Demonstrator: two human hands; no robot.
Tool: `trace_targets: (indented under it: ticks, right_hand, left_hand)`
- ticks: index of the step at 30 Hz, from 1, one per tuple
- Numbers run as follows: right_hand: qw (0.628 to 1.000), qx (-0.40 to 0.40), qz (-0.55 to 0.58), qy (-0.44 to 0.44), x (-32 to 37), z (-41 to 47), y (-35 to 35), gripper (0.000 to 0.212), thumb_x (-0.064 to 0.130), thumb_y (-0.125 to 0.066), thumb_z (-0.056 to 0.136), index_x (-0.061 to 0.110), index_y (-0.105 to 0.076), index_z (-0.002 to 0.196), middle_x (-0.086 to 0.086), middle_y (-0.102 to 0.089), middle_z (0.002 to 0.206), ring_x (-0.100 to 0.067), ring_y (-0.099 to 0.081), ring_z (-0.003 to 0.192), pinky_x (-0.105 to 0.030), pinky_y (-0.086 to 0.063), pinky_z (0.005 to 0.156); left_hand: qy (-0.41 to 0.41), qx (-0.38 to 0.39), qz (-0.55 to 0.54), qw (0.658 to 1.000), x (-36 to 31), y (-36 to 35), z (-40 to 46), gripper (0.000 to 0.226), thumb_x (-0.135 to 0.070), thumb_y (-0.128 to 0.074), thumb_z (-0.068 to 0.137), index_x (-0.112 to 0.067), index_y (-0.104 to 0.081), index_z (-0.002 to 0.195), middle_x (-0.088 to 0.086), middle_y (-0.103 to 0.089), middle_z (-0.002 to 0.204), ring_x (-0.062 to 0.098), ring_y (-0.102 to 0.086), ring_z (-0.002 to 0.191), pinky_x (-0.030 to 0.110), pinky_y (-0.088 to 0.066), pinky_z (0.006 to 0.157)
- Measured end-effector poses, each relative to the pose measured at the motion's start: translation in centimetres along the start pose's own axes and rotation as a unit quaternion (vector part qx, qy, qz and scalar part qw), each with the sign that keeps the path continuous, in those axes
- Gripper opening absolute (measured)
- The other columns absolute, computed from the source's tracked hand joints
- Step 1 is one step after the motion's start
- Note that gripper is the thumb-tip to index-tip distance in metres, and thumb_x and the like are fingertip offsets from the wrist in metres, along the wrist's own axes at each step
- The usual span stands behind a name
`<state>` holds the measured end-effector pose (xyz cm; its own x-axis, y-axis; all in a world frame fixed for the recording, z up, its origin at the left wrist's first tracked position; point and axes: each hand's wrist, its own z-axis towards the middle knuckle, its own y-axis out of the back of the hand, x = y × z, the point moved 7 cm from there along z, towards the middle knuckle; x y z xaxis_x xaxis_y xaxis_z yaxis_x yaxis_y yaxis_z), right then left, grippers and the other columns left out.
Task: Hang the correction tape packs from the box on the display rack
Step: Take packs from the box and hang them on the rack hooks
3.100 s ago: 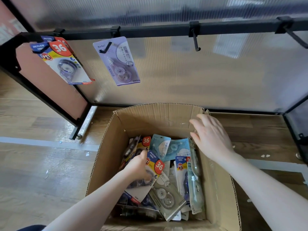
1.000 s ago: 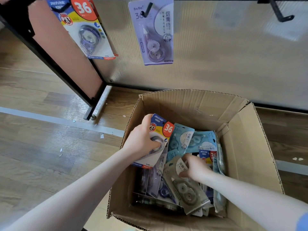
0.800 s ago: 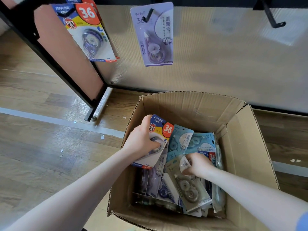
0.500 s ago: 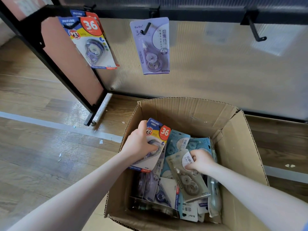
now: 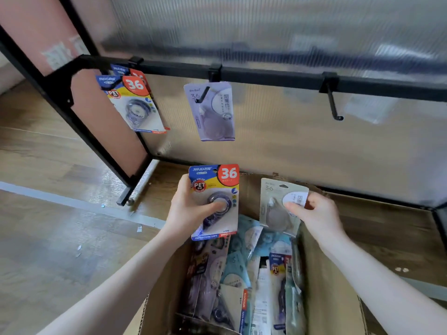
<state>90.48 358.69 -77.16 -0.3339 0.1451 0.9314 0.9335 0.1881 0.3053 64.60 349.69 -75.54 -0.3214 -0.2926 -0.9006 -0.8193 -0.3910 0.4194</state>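
Observation:
My left hand (image 5: 187,209) grips a blue-yellow correction tape pack with a red "36" badge (image 5: 217,189), held upright above the cardboard box (image 5: 331,286). My right hand (image 5: 314,213) pinches a grey correction tape pack (image 5: 275,206) by its right edge, also lifted above the box. Several more packs (image 5: 244,274) lie in the box. On the black rack bar (image 5: 266,77), a matching "36" pack (image 5: 135,105) hangs on the left hook and a lilac pack (image 5: 212,112) on the middle hook. The hook to the right (image 5: 335,105) is bare.
The rack's black leg (image 5: 101,131) slants down to the wooden floor (image 5: 48,213) left of the box. A ribbed translucent panel (image 5: 290,141) backs the rack. Small paper scraps lie on the floor.
Both hands have risen out of the box, each carrying its pack. The view has tilted up, showing more of the rack bar and hooks.

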Motion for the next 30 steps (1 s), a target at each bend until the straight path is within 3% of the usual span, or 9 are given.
trace_targets:
  ticks: [4, 9, 13, 16, 20, 22, 26, 30]
  right_hand:
    - [0.999, -0.031, 0.023, -0.010, 6.8, -1.6, 3.6, 0.014, 0.008, -0.070, 0.082, 0.020, -0.064, 0.087, 0.013, -0.063, 0.081, 0.004, -0.057, 0.075, -0.014, -0.043, 0.062]
    - [0.998, -0.058, 0.009, -0.014, 17.6, -4.4, 8.6, 0.012, 0.018, -0.070, 0.083, 0.022, -0.064, 0.093, 0.013, -0.064, 0.084, 0.001, -0.059, 0.081, -0.026, -0.050, 0.071]
    - [0.998, -0.059, -0.001, 0.004, 27.1, -7.1, 11.8, 0.011, 0.018, -0.070, 0.083, 0.023, -0.064, 0.091, 0.016, -0.063, 0.081, 0.002, -0.058, 0.080, -0.024, -0.048, 0.070]
    - [0.998, -0.063, -0.003, 0.017, 33.8, -8.8, 13.7, 0.011, 0.015, -0.072, 0.081, 0.021, -0.066, 0.088, 0.009, -0.067, 0.082, -0.006, -0.062, 0.082, -0.030, -0.050, 0.075]
    - [0.998, -0.052, -0.012, 0.035, 41.2, -10.7, 15.4, 0.011, 0.015, -0.072, 0.081, 0.022, -0.065, 0.086, 0.011, -0.065, 0.081, -0.007, -0.061, 0.082, -0.033, -0.050, 0.075]
    - [0.998, -0.042, -0.016, 0.048, 44.0, -11.3, 15.9, 0.011, 0.015, -0.072, 0.082, 0.022, -0.065, 0.087, 0.015, -0.064, 0.080, -0.003, -0.060, 0.082, -0.030, -0.050, 0.071]
    - [0.997, -0.028, -0.027, 0.069, 47.2, -11.8, 16.1, 0.013, 0.016, -0.072, 0.081, 0.023, -0.066, 0.091, 0.020, -0.061, 0.081, 0.004, -0.056, 0.081, -0.019, -0.043, 0.064]
    - [0.997, -0.019, -0.038, 0.063, 47.6, -11.8, 15.7, 0.012, 0.017, -0.071, 0.082, 0.023, -0.065, 0.091, 0.020, -0.061, 0.082, 0.004, -0.056, 0.081, -0.018, -0.042, 0.062]
  left_hand:
    - [0.007, 0.015, -0.040, 0.999, -6.2, 1.6, -1.5, 0.062, -0.026, -0.088, 0.056, -0.025, -0.050, 0.105, -0.009, -0.069, 0.102, 0.007, -0.066, 0.097, 0.043, -0.052, 0.090]
    - [0.003, 0.028, -0.068, 0.997, -17.4, 5.8, -3.4, 0.067, -0.035, -0.085, 0.053, -0.025, -0.050, 0.109, -0.006, -0.068, 0.105, 0.011, -0.066, 0.100, 0.048, -0.052, 0.091]
    - [-0.010, 0.032, -0.064, 0.997, -26.9, 10.0, -5.1, 0.065, -0.038, -0.082, 0.052, -0.025, -0.049, 0.106, -0.004, -0.069, 0.103, 0.013, -0.067, 0.098, 0.050, -0.052, 0.089]
    - [-0.019, 0.027, -0.052, 0.998, -33.4, 13.4, -6.2, 0.063, -0.033, -0.083, 0.053, -0.022, -0.049, 0.105, -0.013, -0.068, 0.098, 0.008, -0.066, 0.097, 0.045, -0.052, 0.090]
    - [-0.040, 0.025, -0.036, 0.998, -40.5, 17.1, -7.5, 0.059, -0.010, -0.085, 0.062, -0.026, -0.050, 0.107, -0.028, -0.065, 0.097, -0.003, -0.063, 0.095, 0.037, -0.051, 0.091]
    - [-0.040, 0.024, -0.028, 0.999, -42.6, 18.5, -7.7, 0.060, -0.004, -0.084, 0.064, -0.029, -0.049, 0.106, -0.029, -0.064, 0.098, -0.004, -0.062, 0.096, 0.036, -0.052, 0.092]
    - [-0.028, 0.024, -0.036, 0.999, -44.1, 19.9, -7.8, 0.061, -0.010, -0.084, 0.062, -0.030, -0.049, 0.107, -0.012, -0.066, 0.105, 0.005, -0.064, 0.100, 0.044, -0.054, 0.089]
    - [-0.014, 0.031, -0.047, 0.998, -43.9, 20.0, -7.9, 0.058, -0.001, -0.082, 0.067, -0.028, -0.048, 0.106, -0.012, -0.067, 0.102, 0.002, -0.065, 0.095, 0.037, -0.056, 0.086]
